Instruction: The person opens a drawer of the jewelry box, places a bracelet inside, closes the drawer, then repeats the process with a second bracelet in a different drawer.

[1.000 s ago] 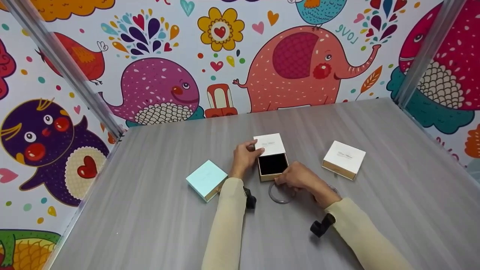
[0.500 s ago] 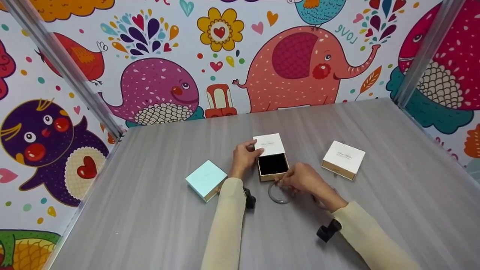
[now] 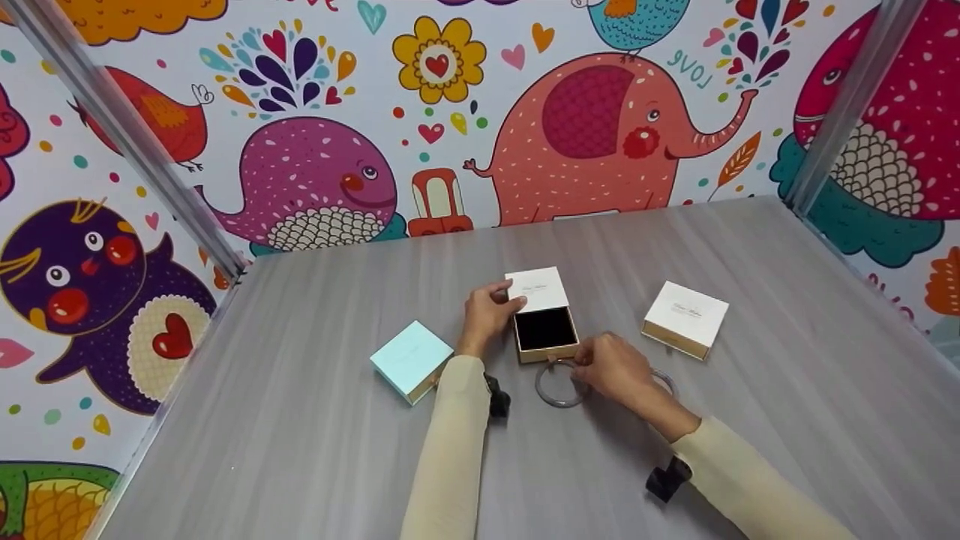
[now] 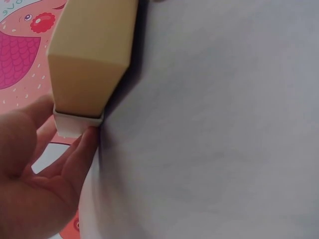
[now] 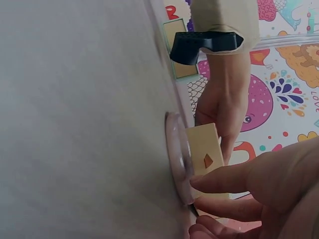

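Note:
My left hand [image 3: 484,319] grips the white sleeve [image 3: 541,291] of a small sliding gift box, thumb on top and fingers at its side. Its tan drawer [image 3: 547,355] is pulled out toward me, showing an empty black lining. A greyish translucent bangle [image 3: 560,405] lies flat on the table just in front of the drawer. With thumb and index finger, my right hand [image 3: 616,369] pinches the bangle's right edge; in the right wrist view the bangle [image 5: 175,149] shows edge-on beside the drawer's ribbon tab [image 5: 208,161]. Behind my right wrist, a second bangle [image 3: 666,382] is partly hidden.
A closed light-blue box [image 3: 412,360] sits left of my left forearm. On the right stands another closed white box [image 3: 686,315] with gold sides. The grey table [image 3: 315,450] ends at a cartoon-printed wall [image 3: 450,135] at the back, with metal posts at both corners.
My right hand has drawn back from the drawer's front, rightward and toward me, to the bangle's right edge. More of the bangle shows now. The left hand and boxes have stayed in place.

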